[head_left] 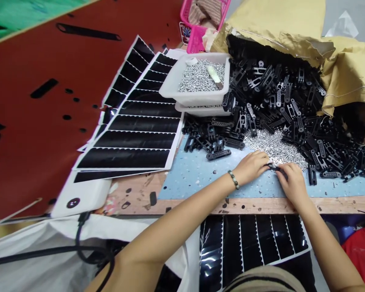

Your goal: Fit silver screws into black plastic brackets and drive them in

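A small black plastic clip-like part [273,166] is held between my two hands, just above the blue mat [197,180]. My left hand [253,164], with a beaded bracelet on its wrist, pinches the part's left end. Closed on its right end is my right hand [293,181]. Right behind the fingers lies a loose pile of small silvery screws [275,146]. Around that pile spreads a large heap of similar black plastic parts [270,93]. My fingers partly hide the held part.
A white tub of screws [170,87] stands behind left, beside stacked sheets of black strips [134,138]. A torn brown paper sack [346,81] lies at the back right. Another strip sheet [249,239] lies below the table edge. A cable [79,239] hangs at lower left.
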`<act>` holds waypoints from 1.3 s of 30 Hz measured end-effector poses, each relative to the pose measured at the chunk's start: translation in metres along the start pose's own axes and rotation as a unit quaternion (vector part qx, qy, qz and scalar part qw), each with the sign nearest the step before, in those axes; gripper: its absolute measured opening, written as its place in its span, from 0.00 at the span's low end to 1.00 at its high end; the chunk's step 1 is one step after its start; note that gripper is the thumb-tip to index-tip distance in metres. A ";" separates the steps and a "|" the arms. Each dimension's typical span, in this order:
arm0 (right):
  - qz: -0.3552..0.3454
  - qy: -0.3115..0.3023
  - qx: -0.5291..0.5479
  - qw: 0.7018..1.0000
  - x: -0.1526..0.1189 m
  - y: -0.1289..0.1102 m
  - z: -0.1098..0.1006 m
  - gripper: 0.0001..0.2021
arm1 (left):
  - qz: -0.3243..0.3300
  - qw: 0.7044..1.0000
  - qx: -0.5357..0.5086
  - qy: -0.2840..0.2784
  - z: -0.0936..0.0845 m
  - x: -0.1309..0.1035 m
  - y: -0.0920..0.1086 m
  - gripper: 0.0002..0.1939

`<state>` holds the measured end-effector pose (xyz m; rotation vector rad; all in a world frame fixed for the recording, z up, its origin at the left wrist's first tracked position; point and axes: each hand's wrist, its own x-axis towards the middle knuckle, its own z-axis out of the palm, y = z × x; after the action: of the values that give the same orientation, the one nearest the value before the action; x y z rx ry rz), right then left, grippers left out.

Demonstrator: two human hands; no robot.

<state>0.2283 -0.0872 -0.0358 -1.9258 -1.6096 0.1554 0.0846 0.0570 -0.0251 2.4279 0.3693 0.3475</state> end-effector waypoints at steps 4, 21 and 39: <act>-0.017 -0.006 -0.005 1.000 0.003 -0.001 0.012 0.11 | 0.017 1.000 0.000 -0.016 -0.002 -0.004 -0.008 0.07; -0.045 -0.020 -0.023 0.999 -0.002 -0.009 0.018 0.10 | 0.052 0.996 0.056 -0.043 -0.013 -0.018 -0.012 0.13; 0.123 0.172 -0.058 0.976 0.125 0.050 -0.033 0.16 | -0.083 0.996 0.011 0.032 -0.024 -0.076 0.020 0.25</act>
<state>0.3180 0.0126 0.0011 -2.1008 -1.1748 -0.1690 0.0101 0.0292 -0.0060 2.3918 0.6008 0.3501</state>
